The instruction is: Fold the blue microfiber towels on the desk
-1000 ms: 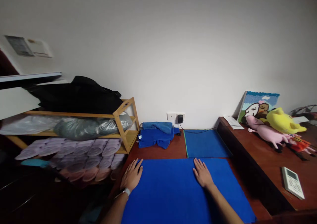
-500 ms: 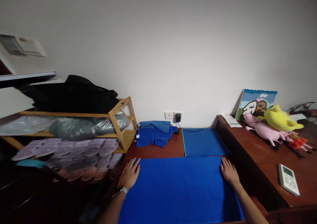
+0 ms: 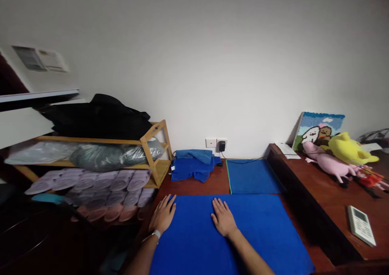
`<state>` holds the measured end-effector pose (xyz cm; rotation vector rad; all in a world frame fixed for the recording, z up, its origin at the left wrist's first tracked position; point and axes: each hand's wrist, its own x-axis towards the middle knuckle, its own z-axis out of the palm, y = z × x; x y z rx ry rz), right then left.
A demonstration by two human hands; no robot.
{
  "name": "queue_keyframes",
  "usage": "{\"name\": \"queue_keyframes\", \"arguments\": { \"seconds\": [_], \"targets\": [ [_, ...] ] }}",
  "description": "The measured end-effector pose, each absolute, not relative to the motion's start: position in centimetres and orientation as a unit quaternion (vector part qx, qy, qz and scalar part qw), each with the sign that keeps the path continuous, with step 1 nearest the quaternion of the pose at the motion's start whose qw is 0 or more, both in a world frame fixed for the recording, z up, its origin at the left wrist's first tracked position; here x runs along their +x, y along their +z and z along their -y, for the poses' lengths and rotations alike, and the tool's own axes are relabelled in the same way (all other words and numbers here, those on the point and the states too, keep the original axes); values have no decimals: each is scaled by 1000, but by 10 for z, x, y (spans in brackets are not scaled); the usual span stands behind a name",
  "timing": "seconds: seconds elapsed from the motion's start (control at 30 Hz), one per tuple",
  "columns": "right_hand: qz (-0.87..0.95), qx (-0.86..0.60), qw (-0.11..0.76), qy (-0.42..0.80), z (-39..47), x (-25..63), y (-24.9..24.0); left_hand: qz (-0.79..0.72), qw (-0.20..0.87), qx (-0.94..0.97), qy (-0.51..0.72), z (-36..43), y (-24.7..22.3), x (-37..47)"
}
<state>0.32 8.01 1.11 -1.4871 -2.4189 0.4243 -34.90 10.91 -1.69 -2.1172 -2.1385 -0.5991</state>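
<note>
A large blue cloth [image 3: 261, 234] lies spread flat on the reddish-brown table [image 3: 219, 184] in front of me. My left hand [image 3: 163, 216] rests at its far left corner, fingers stretched out, with a watch on the wrist. On the upper middle of the same cloth, my right hand [image 3: 223, 218] lies palm down with the fingers extended. Neither hand grips anything. Behind the spread cloth are a bunched pile of blue cloths [image 3: 193, 165] on the left and a flat blue cloth with a green edge [image 3: 253, 175] on the right.
A wooden rack [image 3: 154, 157] at left bears a black bag [image 3: 100, 117], plastic-wrapped bundles and several slippers [image 3: 114, 180]. A charger [image 3: 222, 146] sits in the wall socket. On the raised right surface lie plush toys [image 3: 328, 161], a picture [image 3: 319, 125] and a white remote [image 3: 361, 225].
My right hand has moved left from the cloth's far right corner to its upper middle. The left hand stays at the left corner. The view has shifted slightly.
</note>
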Motion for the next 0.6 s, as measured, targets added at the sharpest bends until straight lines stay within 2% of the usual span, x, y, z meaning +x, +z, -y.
{"name": "queue_keyframes", "arguments": {
  "seconds": [0.37, 0.6],
  "targets": [
    [649, -759, 32, 43, -88, 274, -18, 694, 43, -690, -200, -110, -16, -349],
    [642, -765, 22, 46, -90, 291, -25, 694, 54, -692, -192, -115, -19, -350]
  ]
}}
